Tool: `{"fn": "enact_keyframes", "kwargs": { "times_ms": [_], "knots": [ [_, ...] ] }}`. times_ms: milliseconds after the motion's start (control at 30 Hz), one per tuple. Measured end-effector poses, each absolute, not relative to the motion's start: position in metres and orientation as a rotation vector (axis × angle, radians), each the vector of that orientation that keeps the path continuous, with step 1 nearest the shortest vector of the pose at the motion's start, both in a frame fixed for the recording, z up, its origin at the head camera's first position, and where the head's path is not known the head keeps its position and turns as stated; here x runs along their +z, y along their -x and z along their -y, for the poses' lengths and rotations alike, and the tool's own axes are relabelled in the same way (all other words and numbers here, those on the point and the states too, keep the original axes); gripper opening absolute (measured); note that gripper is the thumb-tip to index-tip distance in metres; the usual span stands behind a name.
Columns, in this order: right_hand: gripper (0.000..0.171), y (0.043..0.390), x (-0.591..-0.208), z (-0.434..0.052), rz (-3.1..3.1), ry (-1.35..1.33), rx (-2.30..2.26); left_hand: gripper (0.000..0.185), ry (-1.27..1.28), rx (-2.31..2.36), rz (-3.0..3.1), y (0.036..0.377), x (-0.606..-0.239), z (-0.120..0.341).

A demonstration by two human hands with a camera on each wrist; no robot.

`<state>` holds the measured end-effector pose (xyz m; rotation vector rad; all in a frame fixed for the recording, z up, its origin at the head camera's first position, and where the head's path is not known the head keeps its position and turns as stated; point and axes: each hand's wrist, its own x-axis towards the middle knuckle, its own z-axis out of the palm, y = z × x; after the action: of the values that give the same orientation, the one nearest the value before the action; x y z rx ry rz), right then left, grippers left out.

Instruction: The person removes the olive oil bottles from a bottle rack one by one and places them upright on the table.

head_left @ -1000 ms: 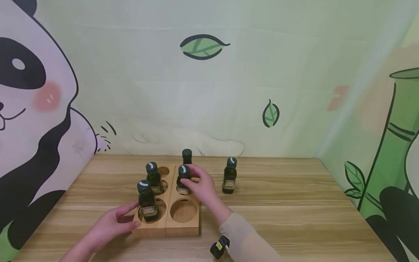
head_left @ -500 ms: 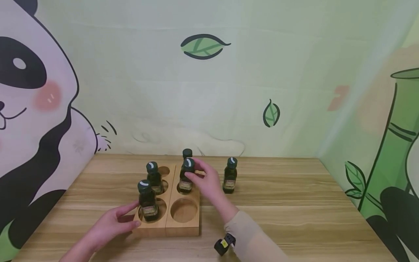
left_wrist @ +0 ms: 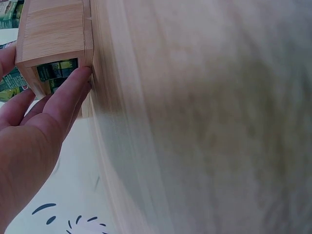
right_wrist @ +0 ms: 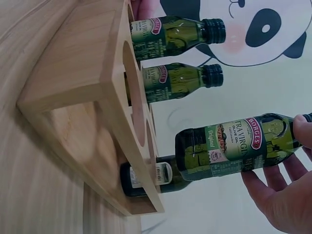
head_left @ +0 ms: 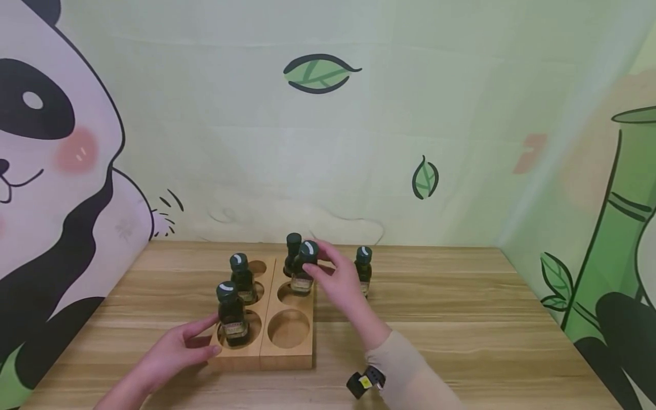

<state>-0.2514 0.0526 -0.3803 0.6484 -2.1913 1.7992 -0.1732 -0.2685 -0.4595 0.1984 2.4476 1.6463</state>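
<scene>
My right hand (head_left: 339,279) pinches the neck of a small dark green olive oil bottle (right_wrist: 229,141), whose cap (head_left: 309,249) points up. The bottle hangs over the right middle hole of the wooden bottle rack (head_left: 287,361); in the right wrist view its base is out of the rack. With fairly straight thumb and fingers, my left hand (head_left: 176,353) rests against the rack's left side near the front corner. Two more bottles, one in front (head_left: 233,319) and one behind it (head_left: 242,279), stand in the left row. Another bottle (head_left: 293,250) stands at the right row's back.
A further olive oil bottle (head_left: 364,270) stands on the wood-grain table (head_left: 451,330) right of the rack, partly behind my right hand. A small black device (head_left: 365,381) is at the right sleeve. A printed panda backdrop (head_left: 246,142) rises behind the table.
My right hand has lifted the bottle out of the right middle hole and carried it up and slightly right. The left hand and the rack stay put.
</scene>
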Motion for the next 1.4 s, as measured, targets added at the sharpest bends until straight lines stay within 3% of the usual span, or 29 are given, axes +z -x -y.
{"fn": "enact_keyframes", "kwargs": {
  "times_ms": [567, 1400],
  "knots": [
    [0.043, 0.245, -0.39, -0.078, 2.179, -0.637, 1.774, 0.074, -0.212, 1.663, -2.435, 0.174, -0.461, 0.27],
    [0.045, 0.236, -0.413, -0.138, 2.242, -0.405, 1.765, 0.074, -0.245, 1.667, -2.407, 0.175, -0.462, 0.271]
  ]
}}
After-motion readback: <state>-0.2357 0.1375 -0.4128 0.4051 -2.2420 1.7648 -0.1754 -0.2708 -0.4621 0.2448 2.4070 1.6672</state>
